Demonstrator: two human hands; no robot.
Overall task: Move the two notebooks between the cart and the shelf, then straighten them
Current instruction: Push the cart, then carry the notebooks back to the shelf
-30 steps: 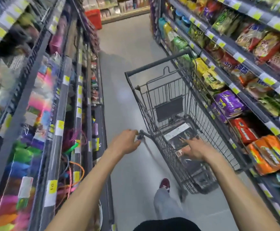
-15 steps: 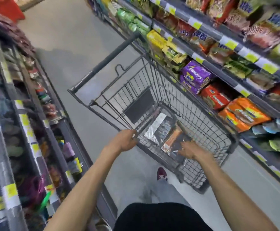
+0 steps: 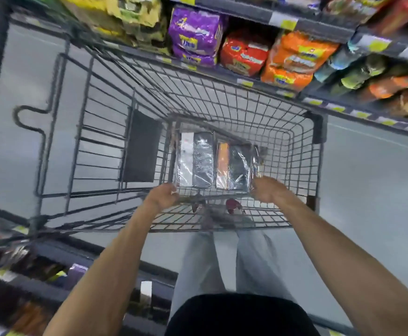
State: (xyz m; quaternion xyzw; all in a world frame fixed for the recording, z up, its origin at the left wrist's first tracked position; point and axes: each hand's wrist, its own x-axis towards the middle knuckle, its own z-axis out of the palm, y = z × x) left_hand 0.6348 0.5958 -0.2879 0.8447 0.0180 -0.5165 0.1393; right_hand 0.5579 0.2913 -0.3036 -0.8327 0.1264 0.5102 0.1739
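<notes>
1. Both arms bare, stretched fwd & down, forearms converging slightly.
2. left grip (image 3: 162,197): back of hand up, wrist straight, fingers curled over near rim of cart (image 3: 222,100).
3. right grip (image 3: 267,190): level w/ the left, fingers curled fwd; blurred, can't tell if it holds anything.

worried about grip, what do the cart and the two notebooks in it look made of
Cart: thin dark grey wire grid, probably coated metal, matte. Left notebook and right notebook: both seem wrapped in clear glossy plastic film, judging by white glare streaks and wrinkles; covers beneath look dark, one with a white strip, one orange, material unclear through blur.
</notes>
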